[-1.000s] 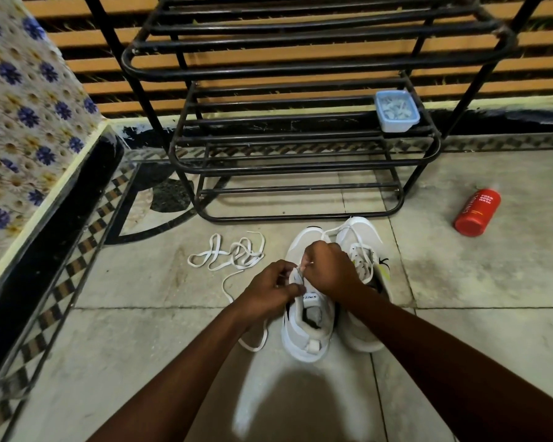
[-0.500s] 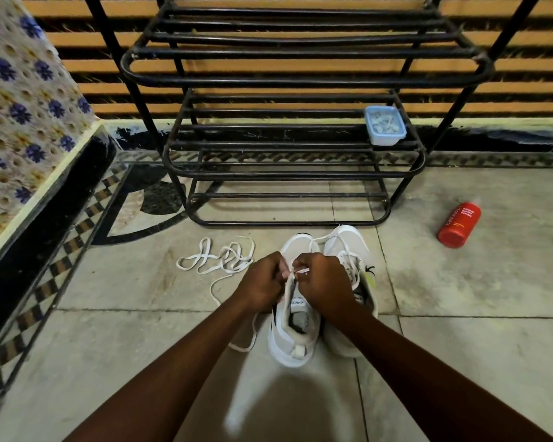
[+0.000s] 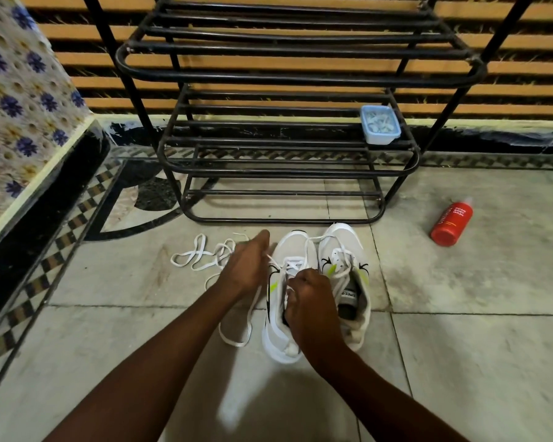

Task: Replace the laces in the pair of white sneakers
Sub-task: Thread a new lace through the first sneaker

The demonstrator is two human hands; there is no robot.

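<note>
- Two white fabric sneakers with lime-green and black side marks are standing side by side and touching on a pale grey tiled floor (image 3: 460, 346), toes pointing away from the person: the left sneaker (image 3: 289, 245) and the right sneaker (image 3: 342, 240).
- The left hand (image 3: 246, 266) is hovering just left of the left sneaker's toe, fingers curled and gripping a flat white lace (image 3: 270, 259) that is running taut from the hand to the sneaker's upper eyelets.
- A slack length of this lace is trailing under the left wrist and looping on the floor beside the left sneaker.
- The right hand (image 3: 307, 296) is resting over the left sneaker's opening, fingers curled tightly round its lacing edge; what the fingertips are pinching is hidden.
- The right sneaker is sitting free of both hands, with a white lace lying loosely across its eyelets.
- A loose white shoelace (image 3: 189, 255) is lying in a tangle on the floor, left of the left hand.
- A black metal tube shoe rack (image 3: 284, 169) is standing just beyond the sneakers.
- A small pale blue plastic box (image 3: 380, 126) is sitting on the rack's middle shelf, at its right end.
- A red plastic bottle (image 3: 450, 224) is lying on its side on the floor, well to the right.
- A blue-flowered patterned surface (image 3: 20, 106) is filling the left edge.
</note>
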